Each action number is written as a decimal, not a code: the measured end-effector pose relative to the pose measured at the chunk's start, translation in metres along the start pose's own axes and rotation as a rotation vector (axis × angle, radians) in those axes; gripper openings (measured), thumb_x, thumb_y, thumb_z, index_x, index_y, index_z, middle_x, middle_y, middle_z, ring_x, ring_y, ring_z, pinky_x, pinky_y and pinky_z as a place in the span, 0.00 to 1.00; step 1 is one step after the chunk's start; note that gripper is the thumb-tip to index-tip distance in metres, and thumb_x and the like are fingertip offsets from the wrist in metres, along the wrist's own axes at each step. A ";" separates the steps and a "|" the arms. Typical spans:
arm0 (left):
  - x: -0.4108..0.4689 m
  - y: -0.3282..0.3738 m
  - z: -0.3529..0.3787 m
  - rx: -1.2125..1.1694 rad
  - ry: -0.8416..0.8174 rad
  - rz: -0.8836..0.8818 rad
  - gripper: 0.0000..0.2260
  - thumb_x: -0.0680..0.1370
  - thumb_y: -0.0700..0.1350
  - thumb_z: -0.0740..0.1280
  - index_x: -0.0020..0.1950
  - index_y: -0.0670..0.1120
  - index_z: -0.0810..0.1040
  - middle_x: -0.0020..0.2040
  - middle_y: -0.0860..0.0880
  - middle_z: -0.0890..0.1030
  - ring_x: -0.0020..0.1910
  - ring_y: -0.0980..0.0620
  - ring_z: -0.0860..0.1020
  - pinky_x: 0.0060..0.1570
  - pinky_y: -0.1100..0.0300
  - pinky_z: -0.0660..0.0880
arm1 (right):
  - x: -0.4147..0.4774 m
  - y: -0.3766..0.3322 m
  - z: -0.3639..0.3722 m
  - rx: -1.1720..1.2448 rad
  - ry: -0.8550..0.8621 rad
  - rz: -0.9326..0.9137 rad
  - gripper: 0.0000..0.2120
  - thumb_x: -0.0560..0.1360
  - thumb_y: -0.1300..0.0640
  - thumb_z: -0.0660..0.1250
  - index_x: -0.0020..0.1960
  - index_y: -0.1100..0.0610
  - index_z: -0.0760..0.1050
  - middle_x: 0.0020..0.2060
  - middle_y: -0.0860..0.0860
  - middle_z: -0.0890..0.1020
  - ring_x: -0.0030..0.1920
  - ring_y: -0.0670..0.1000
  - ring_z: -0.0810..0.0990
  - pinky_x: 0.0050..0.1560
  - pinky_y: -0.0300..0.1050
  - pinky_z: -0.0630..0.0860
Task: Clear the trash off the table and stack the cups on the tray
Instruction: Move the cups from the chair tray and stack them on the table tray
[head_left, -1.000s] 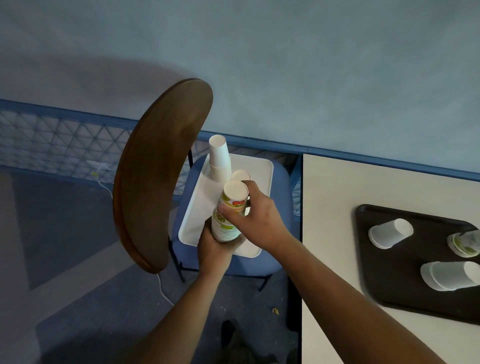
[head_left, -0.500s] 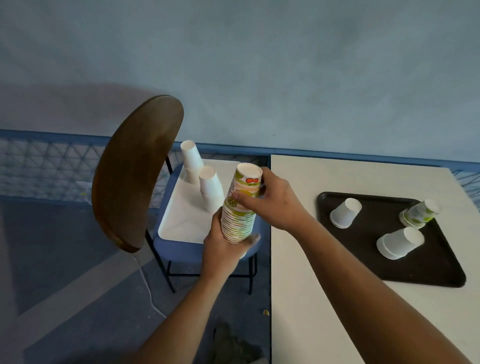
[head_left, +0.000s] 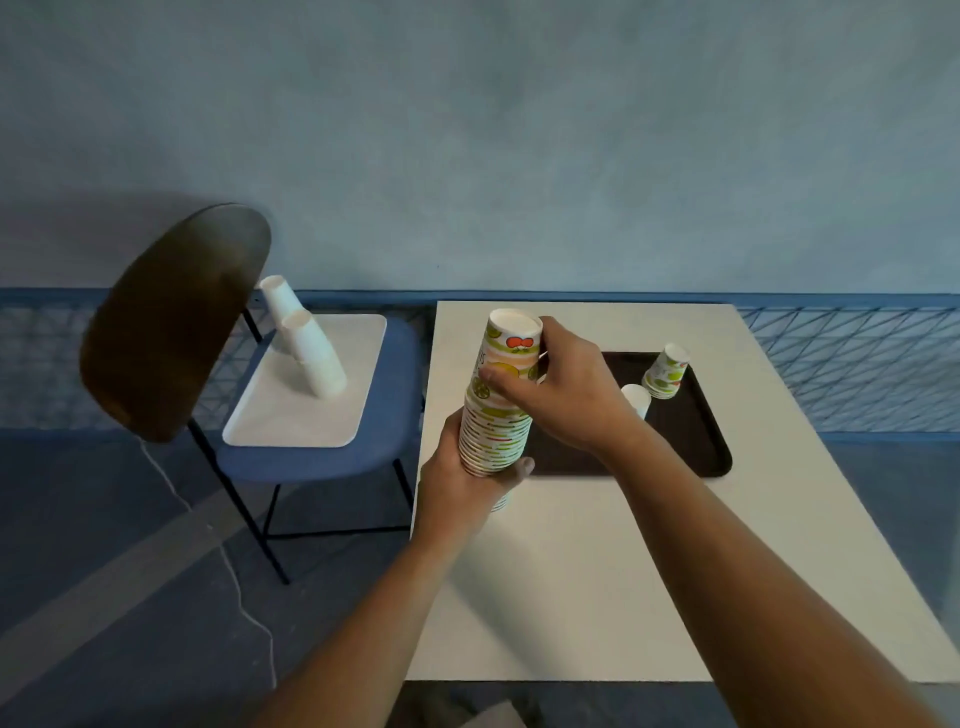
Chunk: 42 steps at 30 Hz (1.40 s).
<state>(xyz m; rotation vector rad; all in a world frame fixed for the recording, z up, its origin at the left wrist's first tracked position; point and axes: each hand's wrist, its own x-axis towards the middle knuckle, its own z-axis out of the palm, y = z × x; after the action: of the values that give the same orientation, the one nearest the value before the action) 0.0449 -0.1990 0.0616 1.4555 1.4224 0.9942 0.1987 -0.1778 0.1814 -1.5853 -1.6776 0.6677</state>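
Head view. A tall nested stack of fruit-printed paper cups (head_left: 498, 400) is held mouth-down over the left side of the white rectangular table (head_left: 597, 571), at the near-left corner of the black plastic tray (head_left: 696, 441). The left hand (head_left: 462, 483) curls its fingers round the lower rims. The right hand (head_left: 566, 395) grips the upper cups, thumb on the near side.

Progress, as judged: stacking is well advanced. Two leaning stacks of plain white paper cups (head_left: 311, 358) stand on a white tray (head_left: 291, 415) on the blue-seated chair (head_left: 384, 415) to the left. A single printed cup (head_left: 666, 371) and a single white cup (head_left: 636, 397) remain un-nested at the far side of the black tray. No trash shows on the table.

The right hand hides most of the white cup and the tray's middle, so further cups there cannot be ruled out. The left palm covers the stack's lowest rims.
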 end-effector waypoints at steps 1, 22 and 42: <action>-0.007 0.004 0.009 0.008 -0.004 0.002 0.32 0.63 0.61 0.83 0.63 0.65 0.72 0.51 0.69 0.82 0.49 0.69 0.81 0.47 0.69 0.78 | -0.006 0.003 -0.010 -0.006 0.006 0.003 0.23 0.72 0.40 0.74 0.61 0.50 0.74 0.53 0.44 0.82 0.50 0.44 0.82 0.50 0.41 0.81; 0.026 0.040 0.080 0.081 -0.163 0.071 0.34 0.65 0.66 0.80 0.67 0.64 0.71 0.54 0.63 0.83 0.52 0.61 0.83 0.54 0.60 0.82 | 0.008 0.058 -0.090 0.011 0.153 0.093 0.18 0.72 0.41 0.75 0.57 0.47 0.76 0.45 0.37 0.81 0.45 0.35 0.80 0.39 0.27 0.72; 0.036 0.083 0.195 0.191 -0.067 -0.034 0.38 0.65 0.66 0.79 0.71 0.63 0.67 0.60 0.60 0.81 0.60 0.55 0.80 0.62 0.49 0.79 | 0.046 0.146 -0.195 0.290 0.258 0.112 0.20 0.73 0.40 0.74 0.59 0.49 0.76 0.49 0.41 0.83 0.47 0.39 0.83 0.39 0.29 0.77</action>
<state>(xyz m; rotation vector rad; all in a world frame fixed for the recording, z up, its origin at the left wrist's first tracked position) 0.2571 -0.1704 0.0758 1.5811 1.5212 0.7977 0.4424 -0.1374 0.1923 -1.4924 -1.2511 0.6958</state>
